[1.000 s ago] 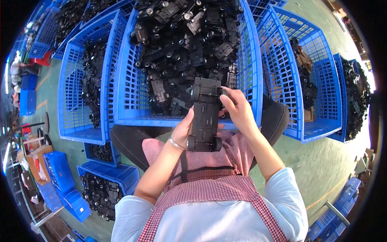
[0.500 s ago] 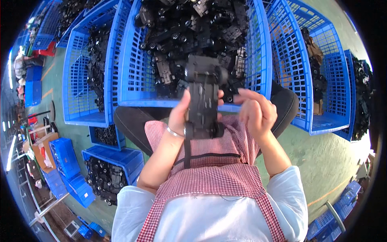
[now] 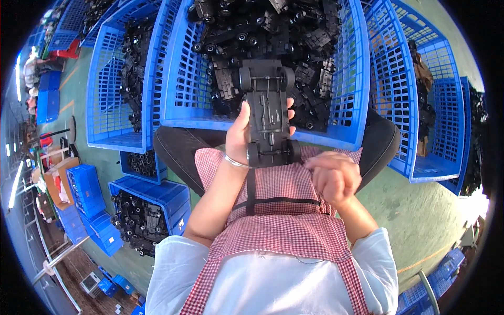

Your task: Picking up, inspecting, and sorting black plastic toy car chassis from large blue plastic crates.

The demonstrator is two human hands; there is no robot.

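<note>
A black toy car chassis [image 3: 269,113] stands out over my lap, its wheels, axles and underside facing me. My left hand [image 3: 241,131] is wrapped round it from the left, with fingertips showing along its right edge. My right hand [image 3: 337,176], its fingers curled, is just right of the chassis's lower right wheel [image 3: 294,151]. Whether it touches that wheel, or has anything small inside, I cannot tell. Beyond the chassis, a blue plastic crate [image 3: 344,136] holds a heap of similar black chassis [image 3: 241,39].
More blue crates flank me, one on the left [image 3: 113,142] and one on the right [image 3: 428,170], both containing black parts. At lower left a smaller blue bin [image 3: 176,202] holds black chassis, near a bin of small black round parts [image 3: 140,164]. My bent knees [image 3: 176,152] lie below the middle crate.
The chassis was blurred by motion and now looks steadier, still in my left hand. My right hand has moved down, beside the lower wheel, its fingers more curled.
</note>
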